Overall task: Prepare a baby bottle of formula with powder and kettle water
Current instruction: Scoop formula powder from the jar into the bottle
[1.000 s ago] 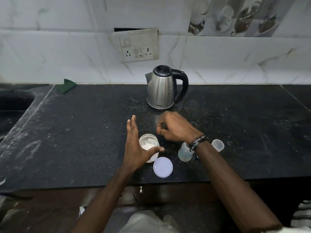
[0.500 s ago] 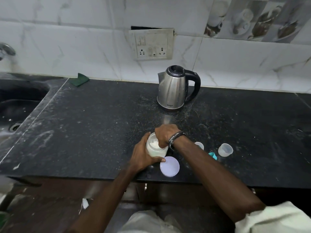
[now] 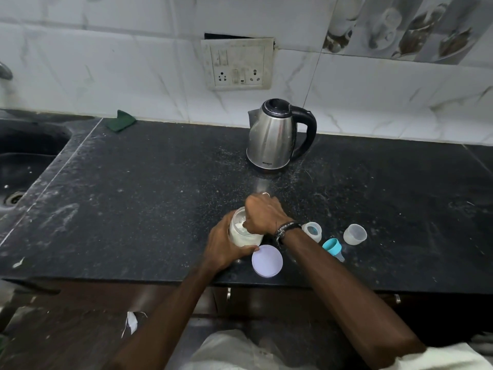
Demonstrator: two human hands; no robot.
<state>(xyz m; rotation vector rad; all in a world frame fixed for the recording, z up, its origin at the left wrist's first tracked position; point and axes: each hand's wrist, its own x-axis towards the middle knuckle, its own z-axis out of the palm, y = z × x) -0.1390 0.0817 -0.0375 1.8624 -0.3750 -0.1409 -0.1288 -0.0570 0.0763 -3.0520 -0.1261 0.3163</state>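
My left hand (image 3: 226,245) is wrapped around the side of the powder jar (image 3: 241,235), thumb along its near wall, gripping it steady on the black counter (image 3: 133,209). The jar stands upright near the counter's front edge, open at the top, white powder visible inside. My right hand (image 3: 262,213) sits over the jar's mouth with fingers curled down into it; they look closed on something, but I cannot tell what, since the fingertips are hidden. A small metal glint shows at the far side of the knuckles; too small to name. A dark beaded bracelet (image 3: 286,228) circles the right wrist.

The jar's lid (image 3: 266,260) lies flat on the counter just in front and to the right of the jar, touching or nearly touching my left thumb. The baby bottle (image 3: 312,231) stands open just right of my right wrist. Its blue collar with nipple (image 3: 333,248) lies tipped on the counter beside it, and the clear cap (image 3: 354,234) stands further right, apart from both.

The steel kettle (image 3: 274,137) stands well behind the jar, black handle to the right, lid closed. A socket plate (image 3: 237,64) is on the tiled wall above it. A green scrub pad (image 3: 120,124) lies at the back left, next to the sink (image 3: 24,166).
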